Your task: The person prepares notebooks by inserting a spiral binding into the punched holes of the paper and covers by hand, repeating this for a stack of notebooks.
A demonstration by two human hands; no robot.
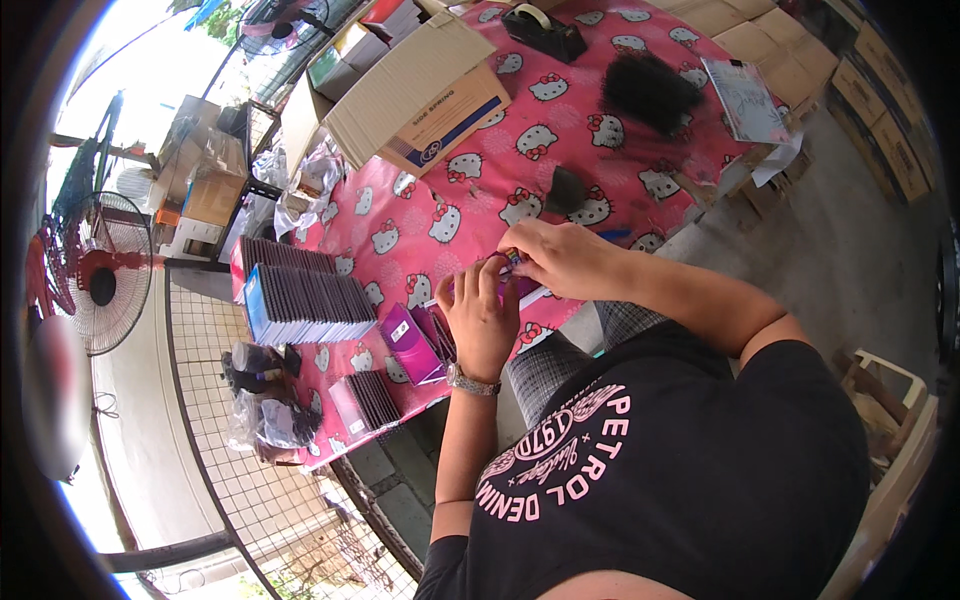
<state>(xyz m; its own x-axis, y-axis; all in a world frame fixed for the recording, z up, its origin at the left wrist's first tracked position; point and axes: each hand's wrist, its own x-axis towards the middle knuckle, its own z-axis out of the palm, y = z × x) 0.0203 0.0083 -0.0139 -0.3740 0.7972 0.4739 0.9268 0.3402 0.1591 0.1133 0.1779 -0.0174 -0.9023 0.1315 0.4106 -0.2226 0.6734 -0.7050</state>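
Observation:
Close to my body, at the table's near edge, both my hands meet over a purple notebook (525,287), which they mostly cover. My left hand (482,318), with a watch at the wrist, has its bent fingers over the notebook's left side. From the right, my right hand (565,258) closes its fingers at the upper edge, by a small multicoloured patch. What lies under its fingertips is hidden. Just left of my left hand lie several purple notebooks (410,342), and below them stands a row of spiral-bound notebooks (366,402).
A long row of spiral-bound notebooks (310,305) stands at the left. Farther back are an open cardboard box (450,115), a tape dispenser (548,35), a black bristly heap (650,92) and a dark piece (566,190). A fan (105,280) stands beyond the pink-covered table (430,245).

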